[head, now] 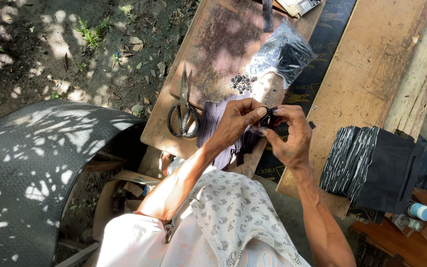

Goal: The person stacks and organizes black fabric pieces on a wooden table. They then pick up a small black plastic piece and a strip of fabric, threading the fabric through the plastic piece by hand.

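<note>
Both hands [265, 123] pinch a small black strap piece [268, 118] between their fingertips

Scissors [184, 106]: grey blades, black handles. Board [213, 44]: brown, stained dark. Plastic bag [283, 52]: clear, black contents. Loose small parts [242, 82]: dark grey. Strips [213, 123]: dark purple-black. Stacked pieces [371, 165]: black, pale edges. Cloth [233, 210]: white, grey scale pattern. Sheet [30, 173]: black, textured, dappled with light. Bottle cap [423, 212]: light blue.

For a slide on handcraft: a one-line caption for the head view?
Both hands, left and right, pinch a small black piece above a wooden board, scissors alongside.
</note>
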